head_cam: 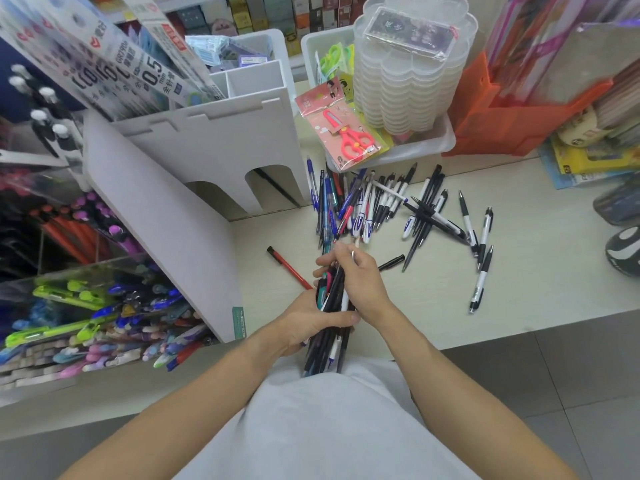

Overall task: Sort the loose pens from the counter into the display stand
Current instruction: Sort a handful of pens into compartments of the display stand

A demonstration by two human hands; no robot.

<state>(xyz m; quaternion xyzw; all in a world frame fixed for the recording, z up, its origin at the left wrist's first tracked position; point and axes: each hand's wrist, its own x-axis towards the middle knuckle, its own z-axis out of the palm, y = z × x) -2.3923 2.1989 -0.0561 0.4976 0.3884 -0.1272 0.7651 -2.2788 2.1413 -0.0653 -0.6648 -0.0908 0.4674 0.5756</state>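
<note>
Both hands' fingers grip a pen bundle (329, 306); packaged scissors (341, 129) overhang loose pens (398, 206).

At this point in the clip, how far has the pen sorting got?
Partly gathered, nothing visibly filed from this batch. The left hand grips a bundle of pens, and the right hand pinches into its top. Left: the pile of loose pens on the counter, a red pen, and moving them into the display stand.
</note>
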